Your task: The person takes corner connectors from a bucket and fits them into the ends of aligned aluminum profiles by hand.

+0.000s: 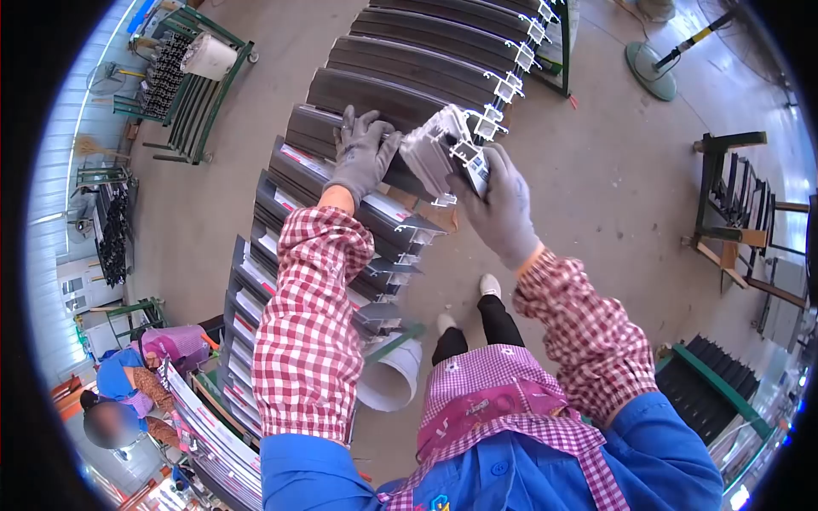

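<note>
My right hand [503,204], in a grey glove, is closed around the near end of a metal profile [469,153] with a hollow, many-chambered cut end and a small label. Its pale side is smeared by motion. My left hand [360,153], also gloved, lies palm down with fingers apart on a dark profile [311,126] in the row. Whether this is the same profile that the right hand grips, I cannot tell. Beyond both hands, several dark profiles [383,64] lie side by side, their silvery cut ends [509,87] facing right.
More profiles [256,272] with white and red strips lie left of my arms. A white tube [390,379] stands near my feet. Green-framed racks [196,111] and another rack [733,204] flank the floor. A co-worker [128,375] bends over profiles at lower left.
</note>
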Demonstrator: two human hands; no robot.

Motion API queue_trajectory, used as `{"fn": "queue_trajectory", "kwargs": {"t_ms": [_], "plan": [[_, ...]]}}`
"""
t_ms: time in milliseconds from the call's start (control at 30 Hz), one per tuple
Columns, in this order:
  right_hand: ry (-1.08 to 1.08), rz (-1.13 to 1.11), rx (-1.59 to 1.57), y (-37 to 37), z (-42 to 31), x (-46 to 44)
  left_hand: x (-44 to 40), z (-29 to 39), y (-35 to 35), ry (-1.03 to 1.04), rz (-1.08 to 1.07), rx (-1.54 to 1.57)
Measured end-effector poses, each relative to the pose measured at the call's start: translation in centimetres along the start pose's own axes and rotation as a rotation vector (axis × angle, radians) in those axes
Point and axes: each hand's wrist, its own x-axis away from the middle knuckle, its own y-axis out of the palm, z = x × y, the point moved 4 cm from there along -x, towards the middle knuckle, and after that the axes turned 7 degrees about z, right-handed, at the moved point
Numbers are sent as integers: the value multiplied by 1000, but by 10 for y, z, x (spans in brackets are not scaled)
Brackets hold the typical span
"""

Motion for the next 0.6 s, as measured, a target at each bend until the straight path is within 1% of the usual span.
{"fn": "queue_trajectory", "kwargs": {"t_ms": [33,100,133,167,233,267,300,333,367,433,500,533,567,600], "plan": [[39,-23,66,5,17,5,-3,-2,-1,6,-2,27],[135,-79,200,18,80,44,4,1,0,-9,-14,17],[230,-183,310,6,106,61,0,2,-2,-10,-11,10],[226,-156,295,-8,115,65,-2,1,-4,-15,-8,3],[246,-90,277,-33,114,68,6,4,-8,-19,-14,-2],[224,-8,194,-38,113,59,12,7,-10,-12,-21,-30],[190,80,112,-43,95,32,13,10,-13,1,-17,-57],[158,167,28,-48,76,6,14,10,-13,-34,-65,-73],[103,138,77,-49,53,-22,11,18,-22,-105,-119,-68],[3,75,167,-43,13,-65,-15,42,-43,-214,-134,-172],[-8,91,85,-20,21,-65,-51,48,-31,-51,160,-33],[-18,90,44,-8,36,-62,-67,49,-24,21,309,38],[-20,-106,384,12,83,-48,-74,47,-10,28,213,8],[53,-60,336,8,108,-33,-75,42,3,30,111,-25]]}}
